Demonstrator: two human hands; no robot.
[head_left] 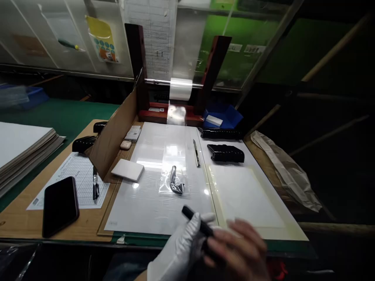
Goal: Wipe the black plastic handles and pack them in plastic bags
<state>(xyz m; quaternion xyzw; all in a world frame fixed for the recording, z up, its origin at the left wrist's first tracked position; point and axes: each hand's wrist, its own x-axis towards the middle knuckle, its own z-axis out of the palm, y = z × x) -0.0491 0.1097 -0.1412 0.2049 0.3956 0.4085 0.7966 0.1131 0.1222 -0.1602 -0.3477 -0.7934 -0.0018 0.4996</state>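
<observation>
My left hand, in a white glove, is closed around a black bar-shaped part, whose far end points up and to the left. My right hand is bare and motion-blurred. Its fingers curl against the near end of the same part, most of which they hide. Just beyond my hands, a shiny dark bent handle lies inside a clear plastic bag on the white work surface. The bag film runs back to a clear roll on a rod.
Right of the bag lie a cutter knife and glossy black parts. Left are a white pad, a cardboard divider, a pen on a printed sheet, and a phone. A blue bin stands behind.
</observation>
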